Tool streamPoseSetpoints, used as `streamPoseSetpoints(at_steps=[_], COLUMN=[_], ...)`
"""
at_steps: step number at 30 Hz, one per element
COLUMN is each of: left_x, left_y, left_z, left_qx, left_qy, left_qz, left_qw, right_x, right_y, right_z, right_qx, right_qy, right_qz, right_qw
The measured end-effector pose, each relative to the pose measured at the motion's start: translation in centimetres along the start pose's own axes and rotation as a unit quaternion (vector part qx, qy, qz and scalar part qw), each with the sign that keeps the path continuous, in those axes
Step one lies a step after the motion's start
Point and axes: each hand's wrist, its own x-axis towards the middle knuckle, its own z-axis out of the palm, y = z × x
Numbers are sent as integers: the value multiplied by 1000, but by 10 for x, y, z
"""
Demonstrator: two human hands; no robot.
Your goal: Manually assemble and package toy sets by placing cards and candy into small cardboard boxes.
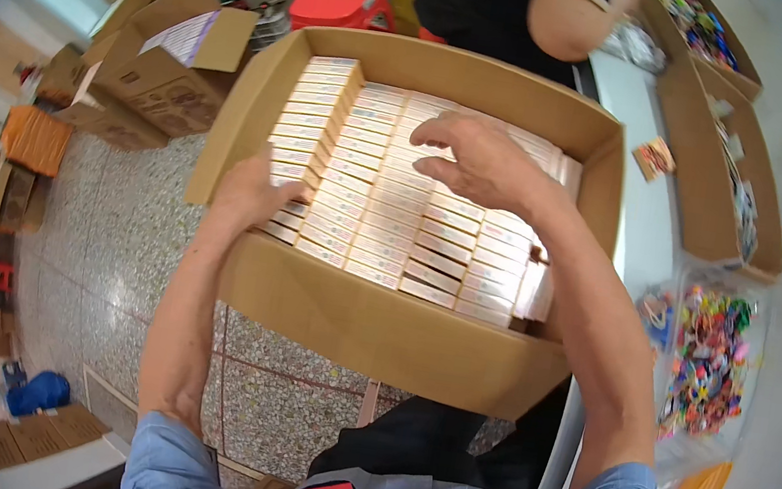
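Within the open carton (368, 327), packed with slim white boxes (386, 208), the left hand (247, 193) parts thumb from fingers at the carton's left row, pinching or not I cannot tell, the right hand (486, 163) hovers over the carton's middle, fingers curled, thumb apart, and 1 red stool (339, 4) stands beyond the carton.

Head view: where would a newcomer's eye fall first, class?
The large open cardboard box in the centre, packed with rows of thin pale packets, stands out first. The left hand is at its left side, the right hand over the middle rows. Next come the red stool beyond the box and multicoloured small items at right.
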Motion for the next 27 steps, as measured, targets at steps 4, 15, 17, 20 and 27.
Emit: streamPoseSetpoints(at_steps=[4, 15, 17, 20, 27], left_x=[-15, -265, -303, -346, -429], left_y=[48, 172, 199, 227, 317], left_z=[4, 155, 182, 210, 267], left_qx=[57, -394, -385, -382, -352], left_qy=[60, -125, -254, -308, -538], left_qz=[-81, 475, 510, 555, 362], left_qw=[993, 777, 726, 672, 675], right_x=[-115, -519, -586, -679, -737], right_y=[-13, -249, -278, -297, -269], right_z=[-37, 40, 79, 129, 173], right_qx=[-38, -107, -170, -112, -109], right_qy=[139, 512, 524, 622, 655], right_qz=[41, 459, 552, 638, 690], right_qw=[989, 718, 626, 440, 289])
